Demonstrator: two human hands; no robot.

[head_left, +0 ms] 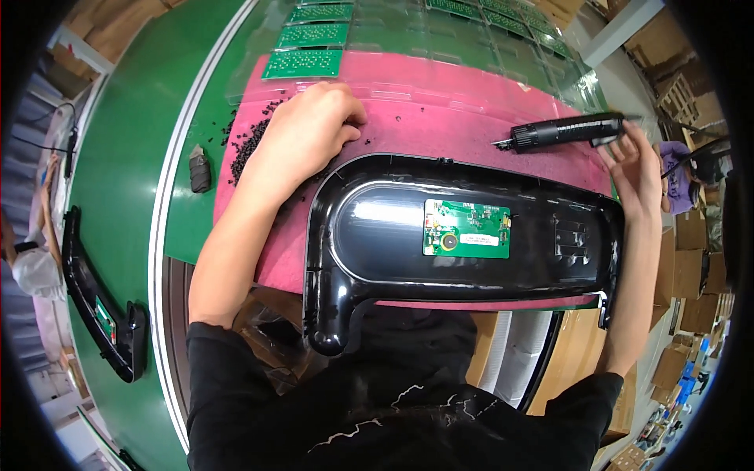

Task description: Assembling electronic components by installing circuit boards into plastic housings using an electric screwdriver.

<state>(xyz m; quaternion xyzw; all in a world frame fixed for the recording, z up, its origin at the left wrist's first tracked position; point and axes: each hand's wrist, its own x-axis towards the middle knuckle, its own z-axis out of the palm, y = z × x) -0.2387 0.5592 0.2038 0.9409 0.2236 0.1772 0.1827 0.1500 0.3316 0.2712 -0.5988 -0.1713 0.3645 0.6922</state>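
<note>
head view: left hand (302, 129) fingers curled together among small black screws (250, 141), right hand (638, 169) fingers apart beside glossy black housing (471, 235)

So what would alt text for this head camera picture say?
A person's left hand rests among small black screws on a pink mat, while the right hand touches a black electric screwdriver. A glossy black housing holding a green circuit board lies between.

Green bench (126, 157) under pink mat (471, 86)
</note>
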